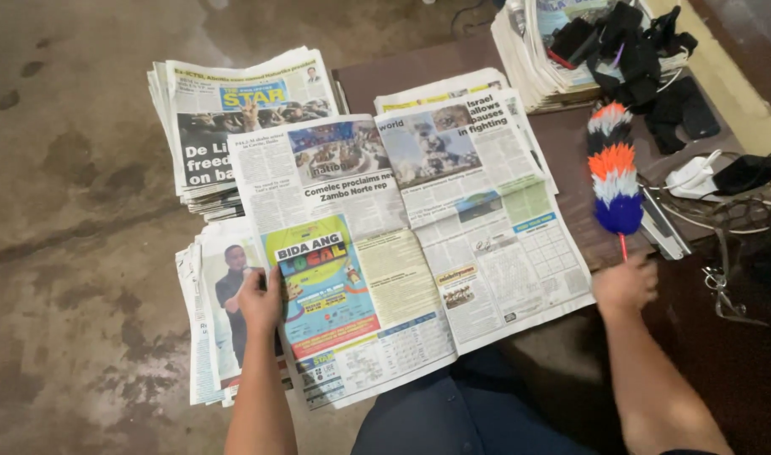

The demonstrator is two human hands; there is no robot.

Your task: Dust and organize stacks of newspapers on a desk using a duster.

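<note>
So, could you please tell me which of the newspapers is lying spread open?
The open newspaper across the person's lap, its left edge held by the left hand; the stacks on the floor and table stay folded.

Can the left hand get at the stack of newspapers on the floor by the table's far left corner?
Probably yes: the left hand rests on the open newspaper's left edge, and nothing blocks the floor stack.

A stack of newspapers point(234, 109) lies on the stained concrete floor point(74, 253); black straps point(634, 50) top another pile point(541, 67) on the brown worktop point(571, 152); a white charger point(693, 177) sits nearby.
</note>
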